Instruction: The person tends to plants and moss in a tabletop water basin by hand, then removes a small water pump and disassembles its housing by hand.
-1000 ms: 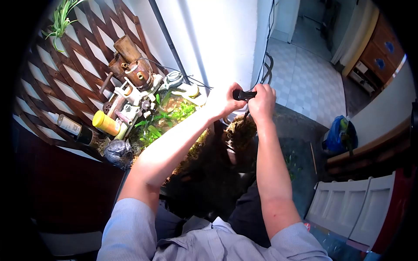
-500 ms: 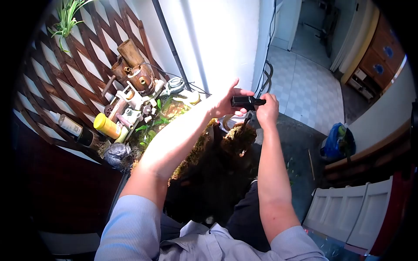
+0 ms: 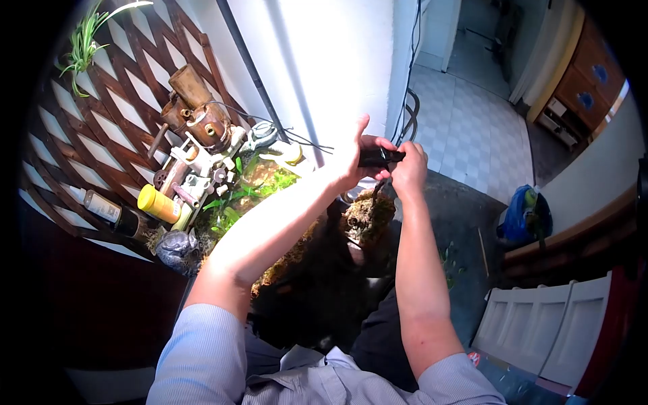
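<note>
A small black object [image 3: 374,158] is held up between both hands, over a mossy clump [image 3: 368,216]. My left hand [image 3: 352,158] has its fingers curled round the wider end, with the thumb raised away from it. My right hand [image 3: 410,167] pinches the narrow end at the right. What exactly the object is cannot be made out. Below and left of the hands, green plants [image 3: 233,202] and yellowish moss stand in shallow water, partly hidden by my left forearm.
At the left are a yellow container [image 3: 159,202], a dark bottle [image 3: 111,210], bamboo pots [image 3: 208,125] and a wooden lattice [image 3: 121,88]. A blue bag [image 3: 523,214] stands right, above white panels [image 3: 540,331]. A black pole [image 3: 253,71] leans by the white column.
A second ago both hands were pinched close together on the object. My left fingers then spread and now wrap its wide end. The view has shifted slightly.
</note>
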Tool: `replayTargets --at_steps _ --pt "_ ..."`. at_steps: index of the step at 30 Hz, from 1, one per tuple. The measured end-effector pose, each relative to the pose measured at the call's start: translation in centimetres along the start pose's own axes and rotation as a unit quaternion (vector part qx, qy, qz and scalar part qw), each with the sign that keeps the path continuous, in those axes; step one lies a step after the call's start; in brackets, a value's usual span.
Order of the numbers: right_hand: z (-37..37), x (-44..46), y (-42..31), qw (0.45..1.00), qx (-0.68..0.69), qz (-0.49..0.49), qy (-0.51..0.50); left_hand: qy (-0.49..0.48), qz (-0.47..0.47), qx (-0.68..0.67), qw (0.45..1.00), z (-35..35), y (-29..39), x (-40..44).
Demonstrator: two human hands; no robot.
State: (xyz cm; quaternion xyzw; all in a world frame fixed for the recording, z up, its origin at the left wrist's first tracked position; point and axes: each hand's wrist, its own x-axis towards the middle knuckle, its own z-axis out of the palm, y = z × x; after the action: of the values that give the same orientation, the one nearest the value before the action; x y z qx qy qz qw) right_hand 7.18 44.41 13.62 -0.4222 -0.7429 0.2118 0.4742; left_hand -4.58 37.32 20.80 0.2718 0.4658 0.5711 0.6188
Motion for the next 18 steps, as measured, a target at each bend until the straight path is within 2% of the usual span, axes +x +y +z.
replayTargets --at_steps 7,11,13,18 --pt "0.4 -0.5 -0.7 1.000 -0.017 0.019 0.007 0.049 0.016 0.027 0.998 0.1 0.2 0.4" --pt "0.9 0.4 -0.1 0.999 0.024 -0.005 0.026 0.028 0.010 0.050 0.998 -0.3 1.1 -0.2" --pt "0.8 0.7 0.3 0.999 0.041 0.008 0.021 -0.038 -0.012 -0.018 0.999 -0.4 1.4 -0.5" --pt "1.1 0.4 2.3 0.996 0.047 0.071 0.020 -0.069 -0.030 -0.153 0.985 -1.3 -0.1 -1.4"
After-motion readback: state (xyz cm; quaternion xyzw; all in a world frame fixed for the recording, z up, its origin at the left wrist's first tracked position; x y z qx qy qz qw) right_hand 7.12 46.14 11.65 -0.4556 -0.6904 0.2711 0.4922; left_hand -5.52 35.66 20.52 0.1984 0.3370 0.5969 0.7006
